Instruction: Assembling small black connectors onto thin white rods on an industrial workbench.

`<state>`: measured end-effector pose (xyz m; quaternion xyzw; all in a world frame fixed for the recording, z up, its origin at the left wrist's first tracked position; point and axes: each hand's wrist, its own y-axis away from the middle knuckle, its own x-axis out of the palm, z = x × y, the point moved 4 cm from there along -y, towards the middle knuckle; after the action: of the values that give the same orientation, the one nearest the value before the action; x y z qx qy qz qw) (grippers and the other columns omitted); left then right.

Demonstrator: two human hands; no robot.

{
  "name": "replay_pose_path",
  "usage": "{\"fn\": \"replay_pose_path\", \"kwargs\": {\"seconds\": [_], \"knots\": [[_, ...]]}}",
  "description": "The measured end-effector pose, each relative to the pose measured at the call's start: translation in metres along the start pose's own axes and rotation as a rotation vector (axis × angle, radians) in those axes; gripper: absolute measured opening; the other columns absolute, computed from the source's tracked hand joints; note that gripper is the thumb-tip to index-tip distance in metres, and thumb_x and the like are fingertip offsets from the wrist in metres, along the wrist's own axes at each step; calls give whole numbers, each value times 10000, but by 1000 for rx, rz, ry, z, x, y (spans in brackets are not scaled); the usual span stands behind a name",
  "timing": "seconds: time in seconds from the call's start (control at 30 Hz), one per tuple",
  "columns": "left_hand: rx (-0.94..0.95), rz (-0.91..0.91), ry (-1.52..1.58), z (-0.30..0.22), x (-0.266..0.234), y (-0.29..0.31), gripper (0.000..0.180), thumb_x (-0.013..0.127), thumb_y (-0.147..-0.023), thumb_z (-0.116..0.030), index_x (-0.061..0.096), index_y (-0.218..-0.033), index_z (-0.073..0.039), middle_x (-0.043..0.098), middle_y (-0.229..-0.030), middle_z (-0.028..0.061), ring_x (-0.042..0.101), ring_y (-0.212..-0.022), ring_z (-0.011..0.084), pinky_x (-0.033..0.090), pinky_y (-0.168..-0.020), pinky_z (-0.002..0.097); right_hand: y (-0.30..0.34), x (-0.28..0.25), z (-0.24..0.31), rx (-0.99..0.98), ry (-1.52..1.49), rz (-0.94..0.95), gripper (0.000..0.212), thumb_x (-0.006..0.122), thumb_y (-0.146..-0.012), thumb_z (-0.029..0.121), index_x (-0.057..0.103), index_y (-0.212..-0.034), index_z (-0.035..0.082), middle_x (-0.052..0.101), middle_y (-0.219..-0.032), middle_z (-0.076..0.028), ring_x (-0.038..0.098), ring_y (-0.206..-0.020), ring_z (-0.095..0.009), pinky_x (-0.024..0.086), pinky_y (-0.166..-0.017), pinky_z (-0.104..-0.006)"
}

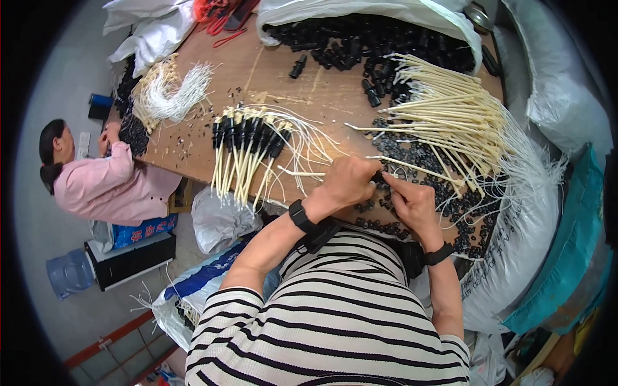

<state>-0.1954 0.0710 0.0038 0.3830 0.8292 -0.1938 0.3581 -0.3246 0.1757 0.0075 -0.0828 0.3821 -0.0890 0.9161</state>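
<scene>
My left hand (351, 182) is closed near the table's front edge. A thin cream tube (301, 172) with a white tip sticks out from its left side. My right hand (413, 202) pinches close beside it, and a small black part (382, 179) shows between the fingertips of both hands. Fingers cover most of that part. Just beyond the right hand lies another cream tube (418, 168). Left of my hands rests a bundle of cream tubes with black sleeve-like fittings (257, 134) and white strings. Small black rings (460, 212) lie scattered around the right hand.
A large pile of cream tubes (444, 116) with white strings lies at right. Black fittings spill from a white sack (373, 11) at the back. White strings (187, 93) are heaped at far left, near a person in pink (106, 180). Full sacks (515, 251) line the right edge.
</scene>
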Motion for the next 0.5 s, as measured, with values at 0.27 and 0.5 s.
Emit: {"fn": "replay_pose_path", "kwargs": {"seconds": [0.27,0.5], "knots": [[106,28,-213,-2,-14,15,267,681,-658,-90,666,-924,-103,652,-740,140,638,-660,323,494,-557,414,-18,26,0,426,-432,18,112,707,-821,105,669,-903,38,511,-527,11,427,-506,-36,339,-468,-231],[123,-509,-165,34,-90,41,210,672,-663,-83,661,-872,-72,654,-764,99,631,-686,303,484,-606,380,-44,0,44,148,-276,-417,229,653,-847,19,649,-1074,48,667,-908,-17,532,-650,-63,413,-540,-208]]}}
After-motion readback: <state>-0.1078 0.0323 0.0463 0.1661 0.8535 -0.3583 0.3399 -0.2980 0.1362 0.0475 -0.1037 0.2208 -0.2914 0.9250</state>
